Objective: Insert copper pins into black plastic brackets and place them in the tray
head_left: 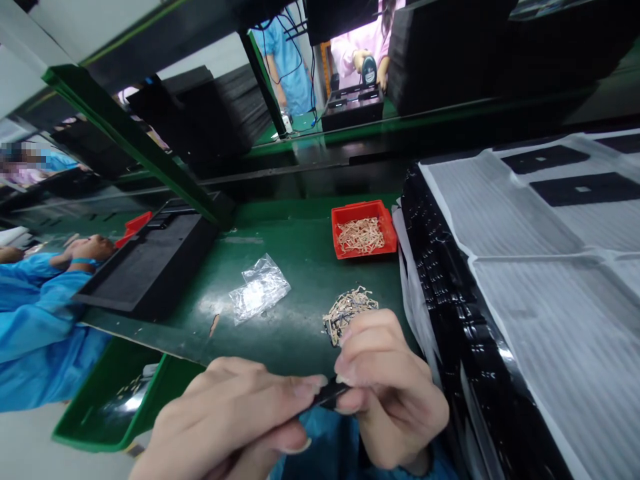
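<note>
Between both hands, at the bottom of the head view, is a small flat black piece (pixel 330 393); its exact kind does not show. My left hand (pixel 235 417) pinches its left end between thumb and fingers. The fingertips of my right hand (pixel 393 387) close on its right end. Just beyond the right hand lies a loose pile of small beige and dark strip-like parts (pixel 350 308) on the green tabletop (pixel 305 267). Farther back, a red bin (pixel 364 252) holds many thin beige parts (pixel 361 235).
Clear plastic bags (pixel 260 291) lie mid-table. A black foam tray (pixel 150 257) stands left, near a co-worker's blue sleeve (pixel 45 300). Black trays under white sheeting (pixel 525 293) are stacked at right. Below the left edge hangs a green bin (pixel 107 400). A green post (pixel 135 147) slants across.
</note>
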The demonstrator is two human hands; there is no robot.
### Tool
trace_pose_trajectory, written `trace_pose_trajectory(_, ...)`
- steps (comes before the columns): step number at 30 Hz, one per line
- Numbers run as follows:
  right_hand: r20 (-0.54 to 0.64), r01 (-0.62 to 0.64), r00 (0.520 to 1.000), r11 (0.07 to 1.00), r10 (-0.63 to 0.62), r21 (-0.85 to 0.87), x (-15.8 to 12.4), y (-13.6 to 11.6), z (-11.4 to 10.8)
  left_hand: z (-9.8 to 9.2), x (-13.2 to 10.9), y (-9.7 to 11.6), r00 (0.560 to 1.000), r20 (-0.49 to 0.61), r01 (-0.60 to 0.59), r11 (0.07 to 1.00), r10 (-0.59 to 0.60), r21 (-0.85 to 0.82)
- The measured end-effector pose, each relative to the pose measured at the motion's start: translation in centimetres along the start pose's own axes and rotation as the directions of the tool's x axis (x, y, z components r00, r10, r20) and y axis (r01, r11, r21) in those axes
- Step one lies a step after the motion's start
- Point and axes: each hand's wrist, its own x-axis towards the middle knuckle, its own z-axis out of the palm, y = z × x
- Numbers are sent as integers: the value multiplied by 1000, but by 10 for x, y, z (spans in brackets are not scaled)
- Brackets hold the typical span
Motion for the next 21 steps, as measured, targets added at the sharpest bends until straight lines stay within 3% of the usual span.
trace_pose_trajectory(2,39,-54,998,997,52,54,0,1,-1,5,3,-2,997,71,-2,997,7,-75)
trace_pose_trajectory(3,58,-76,996,994,71,77,0,2,-2,11,5,-1,999,54,14,995,-9,-103)
trace_pose_trajectory(5,99,-117,989,988,107,103,-1,2,-4,27,6,2,979,-161,96,982,-122,-162)
trace_pose_trajectory(6,114,-129,987,986,117,103,-2,2,-4,35,7,4,923,-334,130,972,-191,-195)
trace_pose_trajectory(8,118,-131,986,988,121,84,-5,2,-3,50,7,7,843,-476,156,961,-251,-230)
trace_pose_trajectory(9,107,-127,987,990,120,64,-7,1,-2,54,7,8,834,-490,154,959,-254,-236)
trace_pose_trajectory(11,59,-123,991,992,122,21,-11,1,1,57,7,9,861,-445,148,958,-247,-246)
trace_pose_trajectory(14,-15,-124,992,992,124,-21,-14,-1,5,51,10,8,866,-414,168,942,-281,-289)
trace_pose_trajectory(17,15,-124,992,992,125,-39,-12,-4,5,45,15,6,860,-402,192,929,-315,-316)
trace_pose_trajectory(21,117,-141,982,987,150,-81,-9,-3,-1,42,13,-1,899,-309,187,909,-311,-372)
